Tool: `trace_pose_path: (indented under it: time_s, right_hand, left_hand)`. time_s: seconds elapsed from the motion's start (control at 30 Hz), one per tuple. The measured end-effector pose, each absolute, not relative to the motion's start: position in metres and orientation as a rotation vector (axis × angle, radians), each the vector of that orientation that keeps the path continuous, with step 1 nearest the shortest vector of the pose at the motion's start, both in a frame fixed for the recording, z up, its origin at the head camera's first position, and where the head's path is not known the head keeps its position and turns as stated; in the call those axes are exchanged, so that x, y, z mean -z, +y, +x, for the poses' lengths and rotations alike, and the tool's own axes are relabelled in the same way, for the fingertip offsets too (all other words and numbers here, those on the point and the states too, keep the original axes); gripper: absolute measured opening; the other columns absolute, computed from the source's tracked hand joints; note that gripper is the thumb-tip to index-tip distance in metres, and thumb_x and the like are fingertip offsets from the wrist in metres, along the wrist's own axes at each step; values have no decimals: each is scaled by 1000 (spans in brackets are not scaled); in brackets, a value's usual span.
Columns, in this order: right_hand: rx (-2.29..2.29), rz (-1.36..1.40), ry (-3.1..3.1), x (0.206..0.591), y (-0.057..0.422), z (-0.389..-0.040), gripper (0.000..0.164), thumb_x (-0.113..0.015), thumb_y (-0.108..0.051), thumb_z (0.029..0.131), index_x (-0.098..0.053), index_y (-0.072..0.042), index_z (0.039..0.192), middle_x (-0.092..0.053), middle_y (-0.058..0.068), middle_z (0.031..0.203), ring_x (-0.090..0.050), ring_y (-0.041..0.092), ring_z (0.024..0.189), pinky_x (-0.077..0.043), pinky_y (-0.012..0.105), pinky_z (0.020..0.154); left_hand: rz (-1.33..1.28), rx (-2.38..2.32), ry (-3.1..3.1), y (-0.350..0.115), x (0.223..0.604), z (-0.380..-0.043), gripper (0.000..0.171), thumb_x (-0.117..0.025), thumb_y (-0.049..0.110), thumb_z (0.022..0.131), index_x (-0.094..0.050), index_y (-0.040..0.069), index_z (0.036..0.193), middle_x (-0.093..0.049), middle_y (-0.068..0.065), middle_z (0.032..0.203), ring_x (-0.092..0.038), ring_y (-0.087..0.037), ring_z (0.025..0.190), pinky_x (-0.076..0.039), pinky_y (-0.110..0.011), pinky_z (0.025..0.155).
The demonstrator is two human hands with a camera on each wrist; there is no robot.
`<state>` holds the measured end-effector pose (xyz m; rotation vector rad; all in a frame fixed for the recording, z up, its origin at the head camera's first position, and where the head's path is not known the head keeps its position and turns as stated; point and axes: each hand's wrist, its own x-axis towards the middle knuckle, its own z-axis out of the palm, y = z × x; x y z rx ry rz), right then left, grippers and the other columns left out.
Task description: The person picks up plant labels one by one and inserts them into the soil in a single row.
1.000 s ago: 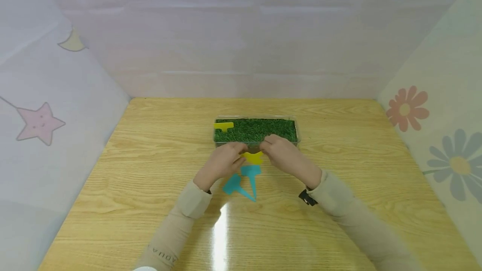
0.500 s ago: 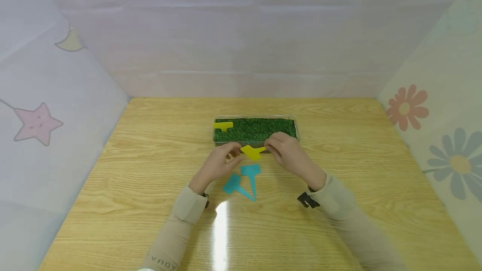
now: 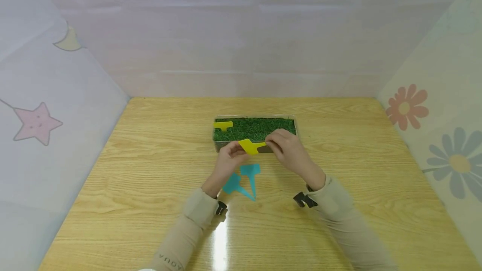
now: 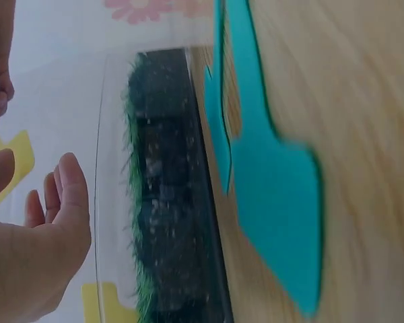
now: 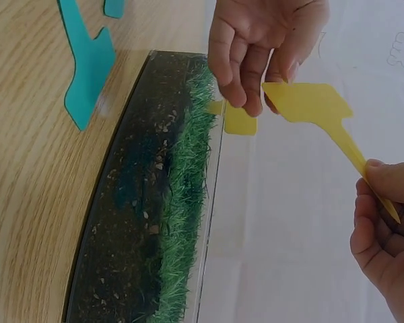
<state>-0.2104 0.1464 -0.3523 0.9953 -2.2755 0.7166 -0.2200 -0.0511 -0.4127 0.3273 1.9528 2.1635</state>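
Observation:
A yellow T-shaped plant label (image 3: 250, 147) is held above the front edge of a clear planter box (image 3: 222, 147) with green artificial grass (image 3: 260, 129). My right hand (image 3: 288, 147) pinches its pointed stem between thumb and fingers, plainly seen in the right wrist view. My left hand (image 3: 229, 158) is at the label's broad head, thumb and fingers spread apart around its corner; whether they touch it I cannot tell. In the left wrist view a gap shows between the left fingers (image 4: 71, 185) and the label. Another yellow label (image 3: 224, 126) stands in the grass at the left end.
Two blue-green plant labels (image 3: 250, 170) lie on the wooden table (image 3: 150, 170) in front of the planter, their pointed ends meeting. Patterned fabric walls (image 3: 241, 45) enclose the table at the back and sides. Dark soil-like filling (image 5: 121, 202) shows through the planter's front wall.
The yellow label has come up from in front of the planter, its stem now in my right hand. My left hand moved slightly away, then back toward the label's head.

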Motion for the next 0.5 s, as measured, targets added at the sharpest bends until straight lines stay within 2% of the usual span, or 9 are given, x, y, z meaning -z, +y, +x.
trace_pose_path:
  time_s: [0.17,0.27,0.4,0.5]
  right_hand:
    - [-733,980,-2266,352,145,-211,7,-66,5,78,-63,0,82,-61,8,78,-55,19,67,-48,29,58]
    - [-754,971,-2266,351,145,-211,3,-65,4,80,-63,1,81,-61,9,79,-54,19,66,-47,28,57]
    - [-787,947,-2279,350,146,-211,4,-65,5,80,-64,2,81,-61,9,78,-52,17,62,-45,27,53]
    - [-797,934,-2287,351,147,-211,2,-65,3,80,-64,2,81,-61,9,78,-50,15,59,-43,25,50]
  left_hand:
    - [278,-2251,1806,-44,415,-218,27,-61,-2,84,-57,-7,111,-62,-9,98,-55,-42,97,-49,-43,84]
    - [309,-2323,1786,-43,415,-216,22,-59,-4,85,-57,-11,106,-65,-8,92,-61,-34,88,-51,-41,80]
    - [364,-2393,1819,-43,414,-214,17,-59,-6,84,-58,-15,99,-66,-4,84,-64,-14,72,-53,-34,73]
    - [408,-2422,1838,-42,415,-214,18,-60,-5,84,-58,-16,97,-66,-3,81,-63,-13,70,-53,-30,70]
